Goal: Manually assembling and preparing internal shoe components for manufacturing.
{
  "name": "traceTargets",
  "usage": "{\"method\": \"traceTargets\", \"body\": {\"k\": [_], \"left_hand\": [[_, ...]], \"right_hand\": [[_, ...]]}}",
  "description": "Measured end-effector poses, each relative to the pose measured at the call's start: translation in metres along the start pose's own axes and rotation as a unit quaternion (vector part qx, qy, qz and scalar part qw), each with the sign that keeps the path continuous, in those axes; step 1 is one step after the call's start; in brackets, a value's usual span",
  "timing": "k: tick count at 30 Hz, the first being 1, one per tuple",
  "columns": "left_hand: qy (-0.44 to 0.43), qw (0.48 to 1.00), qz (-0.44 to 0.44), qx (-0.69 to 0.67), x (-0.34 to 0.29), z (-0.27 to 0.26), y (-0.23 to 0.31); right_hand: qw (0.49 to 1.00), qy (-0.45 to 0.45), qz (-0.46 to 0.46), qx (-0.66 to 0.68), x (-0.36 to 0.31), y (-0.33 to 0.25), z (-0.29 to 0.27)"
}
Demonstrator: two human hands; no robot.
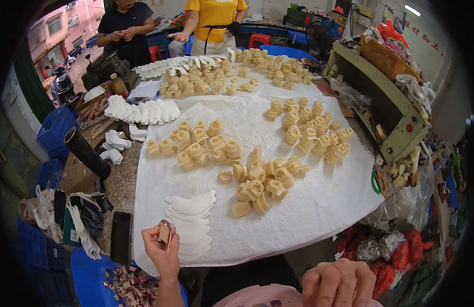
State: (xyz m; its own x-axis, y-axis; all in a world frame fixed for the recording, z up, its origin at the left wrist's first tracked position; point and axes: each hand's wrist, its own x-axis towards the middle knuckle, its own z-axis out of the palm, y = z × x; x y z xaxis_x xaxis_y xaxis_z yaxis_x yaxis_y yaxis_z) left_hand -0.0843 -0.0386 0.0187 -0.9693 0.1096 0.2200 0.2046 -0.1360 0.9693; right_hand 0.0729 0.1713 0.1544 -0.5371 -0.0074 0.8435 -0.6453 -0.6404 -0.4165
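My left hand (164, 260) is closed on a small heel-shaped piece (165, 234) with a shiny pink-red rim and a beige face. It holds the piece up over the table's near left edge. Just behind it lies a fanned stack of white curved cut-outs (191, 204). At the lower right, close to the camera, my right hand (340, 282) has its fingers curled in; whatever they may hold is hidden. Several beige moulded pieces (253, 188) lie heaped on the white cloth (293, 225), with more groups farther back.
A black phone (121, 238) lies by the left edge, above a blue tub (86, 279) of shiny small pieces. A dark tube (86, 153) stands at left. More white cut-outs (142, 111) lie behind. A green machine (401, 123) borders the right. Two people stand across the table.
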Motion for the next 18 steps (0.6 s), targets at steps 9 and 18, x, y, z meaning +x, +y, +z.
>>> {"method": "traceTargets", "body": {"k": [9,18], "left_hand": [[0.018,0.998,-0.059,0.025,0.075,-0.021,-0.020],[0.047,0.993,-0.083,0.065,0.136,-0.019,-0.078]], "right_hand": [[0.989,-0.030,0.074,-0.123,0.005,0.008,-0.058],[0.778,0.446,0.043,-0.441,-0.090,0.016,-0.192]]}}
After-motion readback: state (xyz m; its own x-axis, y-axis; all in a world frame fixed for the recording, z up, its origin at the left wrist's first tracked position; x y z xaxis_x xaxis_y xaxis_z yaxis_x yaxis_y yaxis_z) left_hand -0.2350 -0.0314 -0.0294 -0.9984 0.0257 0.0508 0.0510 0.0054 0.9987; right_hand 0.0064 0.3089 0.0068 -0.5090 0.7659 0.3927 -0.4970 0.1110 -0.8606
